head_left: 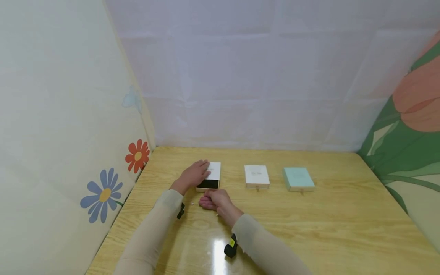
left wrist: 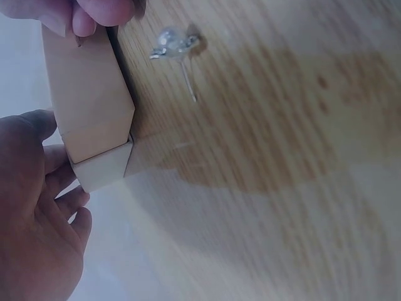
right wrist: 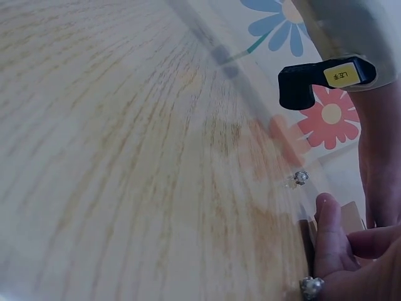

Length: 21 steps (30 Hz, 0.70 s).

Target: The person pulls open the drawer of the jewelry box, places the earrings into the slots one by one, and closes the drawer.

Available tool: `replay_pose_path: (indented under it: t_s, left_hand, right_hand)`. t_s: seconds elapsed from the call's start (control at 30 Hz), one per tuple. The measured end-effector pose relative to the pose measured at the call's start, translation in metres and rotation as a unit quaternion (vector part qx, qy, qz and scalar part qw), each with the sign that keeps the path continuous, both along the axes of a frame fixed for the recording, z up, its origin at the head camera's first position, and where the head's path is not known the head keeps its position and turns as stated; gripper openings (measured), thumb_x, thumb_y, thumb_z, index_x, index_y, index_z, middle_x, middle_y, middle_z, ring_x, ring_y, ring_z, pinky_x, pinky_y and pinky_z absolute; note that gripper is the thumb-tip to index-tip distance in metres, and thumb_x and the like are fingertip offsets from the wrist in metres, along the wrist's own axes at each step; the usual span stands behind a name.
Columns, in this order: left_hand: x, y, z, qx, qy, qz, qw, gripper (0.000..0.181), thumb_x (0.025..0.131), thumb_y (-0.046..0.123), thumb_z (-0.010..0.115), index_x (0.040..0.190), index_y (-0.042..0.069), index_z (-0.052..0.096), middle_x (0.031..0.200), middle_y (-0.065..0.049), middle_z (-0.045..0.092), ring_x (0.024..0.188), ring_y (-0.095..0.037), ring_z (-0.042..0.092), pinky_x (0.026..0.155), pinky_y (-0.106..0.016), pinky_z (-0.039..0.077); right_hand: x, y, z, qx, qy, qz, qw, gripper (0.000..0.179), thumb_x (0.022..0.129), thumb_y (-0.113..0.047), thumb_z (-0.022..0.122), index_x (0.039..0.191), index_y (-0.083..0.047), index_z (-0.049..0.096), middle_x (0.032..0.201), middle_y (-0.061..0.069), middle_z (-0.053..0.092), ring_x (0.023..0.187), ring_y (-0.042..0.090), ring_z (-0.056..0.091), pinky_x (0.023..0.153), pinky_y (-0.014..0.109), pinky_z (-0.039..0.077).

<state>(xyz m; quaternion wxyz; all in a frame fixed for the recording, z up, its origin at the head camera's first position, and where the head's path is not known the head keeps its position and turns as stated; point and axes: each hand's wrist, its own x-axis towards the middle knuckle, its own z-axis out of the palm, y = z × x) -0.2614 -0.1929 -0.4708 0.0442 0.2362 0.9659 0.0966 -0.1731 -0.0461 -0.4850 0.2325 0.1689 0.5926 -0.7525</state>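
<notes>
A white drawer-style jewellery box (head_left: 214,170) lies at the left of the table, its drawer partly out and showing a black inside (head_left: 209,184). My left hand (head_left: 194,175) grips the box's outer sleeve from the left, fingers over its top and side. At the front, my right hand (head_left: 220,202) pinches the drawer's small pull tab (left wrist: 79,41) between thumb and finger, the other fingers curled. A pearl stud earring (left wrist: 168,42) with a thin metal post lies just in front of the box. Another sparkling earring (right wrist: 311,287) is close beside my right hand.
To the right stand a second white box (head_left: 257,175) and a mint-green box (head_left: 298,178), both closed, with small tabs at their fronts. The wooden table (head_left: 326,229) meets a white backdrop behind and flower-printed cloths at the sides.
</notes>
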Motion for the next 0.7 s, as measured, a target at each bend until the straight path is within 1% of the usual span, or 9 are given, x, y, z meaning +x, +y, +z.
replay_pose_path:
  t_s: [0.13, 0.37, 0.6, 0.7]
  left_hand:
    - [0.0007, 0.0004, 0.0011, -0.001, 0.000, -0.001, 1.0000, 0.056, 0.110, 0.033, 0.041, 0.155, 0.000, 0.037, 0.161, -0.017, 0.036, 0.151, -0.036, 0.029, 0.124, -0.046, 0.025]
    - [0.0009, 0.0005, 0.0001, -0.004, 0.001, -0.004, 1.0000, 0.055, 0.110, 0.032, 0.042, 0.155, -0.001, 0.038, 0.161, -0.017, 0.036, 0.150, -0.036, 0.029, 0.124, -0.047, 0.026]
    - [-0.0026, 0.0001, -0.0022, -0.010, -0.001, 0.000, 0.9999, 0.056, 0.111, 0.034, 0.040, 0.156, 0.001, 0.036, 0.162, -0.016, 0.035, 0.151, -0.035, 0.028, 0.125, -0.046, 0.025]
    - [-0.0036, -0.0002, -0.0025, -0.008, -0.001, 0.002, 1.0000, 0.056, 0.111, 0.034, 0.040, 0.156, 0.001, 0.037, 0.162, -0.016, 0.035, 0.151, -0.035, 0.029, 0.124, -0.046, 0.025]
  right_hand:
    - [0.0003, -0.0002, -0.0010, -0.001, 0.001, -0.002, 1.0000, 0.017, 0.099, 0.000, 0.059, 0.111, 0.010, 0.067, 0.082, 0.017, 0.076, 0.068, 0.021, 0.076, 0.065, 0.030, 0.064]
    - [0.0006, 0.0007, -0.0013, -0.004, -0.002, -0.004, 1.0000, 0.018, 0.099, 0.000, 0.058, 0.112, 0.010, 0.066, 0.083, 0.018, 0.076, 0.068, 0.021, 0.076, 0.066, 0.029, 0.064]
    - [0.0001, 0.0006, -0.0015, -0.009, -0.002, -0.005, 0.9999, 0.018, 0.098, 0.000, 0.059, 0.111, 0.010, 0.067, 0.081, 0.017, 0.075, 0.067, 0.020, 0.075, 0.067, 0.031, 0.064]
    - [0.0005, 0.0012, -0.0010, -0.012, -0.001, -0.003, 0.9999, 0.018, 0.098, 0.001, 0.059, 0.111, 0.011, 0.066, 0.081, 0.017, 0.075, 0.067, 0.020, 0.075, 0.068, 0.031, 0.064]
